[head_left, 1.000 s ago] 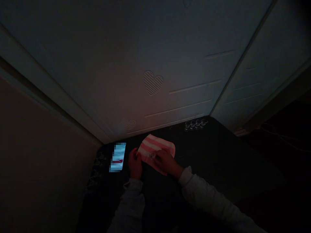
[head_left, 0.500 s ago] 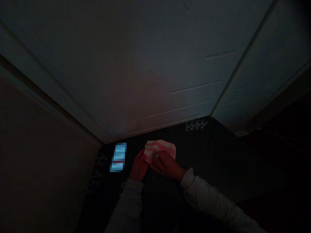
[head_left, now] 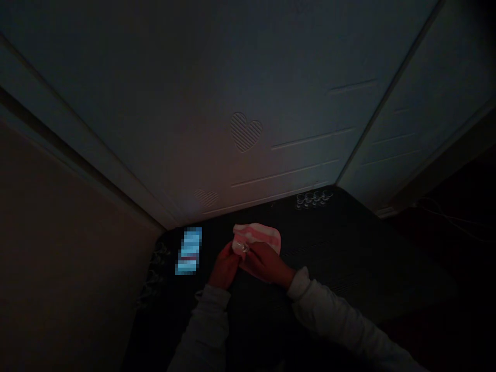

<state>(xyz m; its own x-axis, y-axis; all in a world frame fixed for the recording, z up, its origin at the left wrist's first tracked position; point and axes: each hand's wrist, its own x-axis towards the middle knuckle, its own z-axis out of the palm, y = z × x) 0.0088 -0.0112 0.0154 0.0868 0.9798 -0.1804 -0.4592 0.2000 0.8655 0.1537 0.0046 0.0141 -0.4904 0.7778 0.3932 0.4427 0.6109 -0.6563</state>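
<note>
The scene is very dark. A pink and white striped cloth point(head_left: 260, 235) is bunched up on a dark table point(head_left: 349, 258). My left hand point(head_left: 223, 267) grips the cloth's left edge. My right hand point(head_left: 264, 262) presses on the cloth from the right, fingers curled round a small clear glass point(head_left: 241, 247) wrapped in it. Both arms wear pale long sleeves.
A lit phone point(head_left: 189, 251) lies on the table left of my hands. Several small clear glasses point(head_left: 313, 198) stand in a row at the table's far edge, and more glasses point(head_left: 155, 268) stand along its left edge. Pale cabinet doors with heart reliefs point(head_left: 245, 132) rise behind.
The cloth lay spread flat a second ago; it is now gathered into a bunch. My left hand moved right to meet my right hand at the small glass.
</note>
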